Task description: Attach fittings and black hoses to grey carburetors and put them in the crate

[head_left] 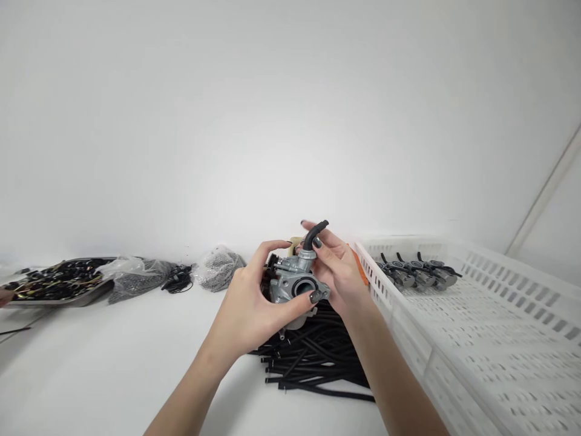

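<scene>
A silver metal carburetor [284, 284] is held up in front of me, above the table. My left hand [254, 306] grips its body, the thumb across the round bore and the fingers behind it. At its top sits a bent black rubber elbow [312, 235]. My right hand [342, 266] is closed around the elbow and the carburetor's right side, thumb against the elbow's base. Below both hands lies a pile of black rubber hoses [318, 357], several with small metal clips near their ends.
At right stands a white perforated plastic crate [436, 357] with several carburetors [420, 275] in its far corner. Leftward along the wall are bags of small parts [218, 269], a black cable bundle [178, 278] and a metal tray [86, 298] of black parts. Someone's fingers [5, 297] show at far left.
</scene>
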### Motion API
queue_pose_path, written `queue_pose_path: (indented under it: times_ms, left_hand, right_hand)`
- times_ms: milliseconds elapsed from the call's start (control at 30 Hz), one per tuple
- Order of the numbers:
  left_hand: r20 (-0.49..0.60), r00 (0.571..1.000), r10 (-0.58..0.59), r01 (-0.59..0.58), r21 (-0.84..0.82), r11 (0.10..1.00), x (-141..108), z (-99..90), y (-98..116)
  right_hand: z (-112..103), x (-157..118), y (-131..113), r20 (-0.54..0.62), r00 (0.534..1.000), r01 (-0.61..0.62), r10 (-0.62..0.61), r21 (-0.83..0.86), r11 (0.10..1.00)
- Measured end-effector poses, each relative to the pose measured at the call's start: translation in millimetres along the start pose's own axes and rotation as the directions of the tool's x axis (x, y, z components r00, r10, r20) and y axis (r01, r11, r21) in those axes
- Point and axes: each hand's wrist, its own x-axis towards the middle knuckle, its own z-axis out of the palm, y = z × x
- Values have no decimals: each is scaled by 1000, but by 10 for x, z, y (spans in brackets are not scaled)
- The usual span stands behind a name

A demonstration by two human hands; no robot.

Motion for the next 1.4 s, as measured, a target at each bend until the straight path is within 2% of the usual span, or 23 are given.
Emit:
queue_pose_path:
  times_ms: [167, 300, 467, 700, 833, 1000, 1167, 1400]
  left_hand:
    - [-14, 999, -31, 30, -56, 998, -82, -132, 22]
    - [16, 999, -28, 30, -101, 994, -108, -167, 49]
    - [36, 999, -25, 27, -54, 998, -112, -201, 42]
    - [58, 998, 30, -28, -39, 999, -94, -221, 30]
    - [46, 999, -2, 4, -34, 999, -97, -211, 36]
    - [34, 999, 31, -28, -86, 996, -95, -192, 32]
    - [33, 999, -16, 17, -36, 999, -103, -174, 35]
    - [30, 999, -14, 15, -37, 999, -107, -165, 36]
  right_hand:
    - [137, -75, 59, 39, 999, 32, -32, -10, 999]
    - [235, -160, 64, -14, 999, 51, -50, 42, 998]
    - [357, -259, 157, -134, 987, 103, -89, 100, 990]
    - [410, -314, 196, -224, 972, 100, -72, 115, 988]
    - [427, -314, 161, -221, 970, 126, -100, 105, 986]
    - [398, -290, 122, -191, 975, 127, -114, 58, 990]
    - [369, -264, 93, -155, 979, 135, -132, 7, 991]
    - [340, -248, 97, -135, 978, 151, -156, -51, 987]
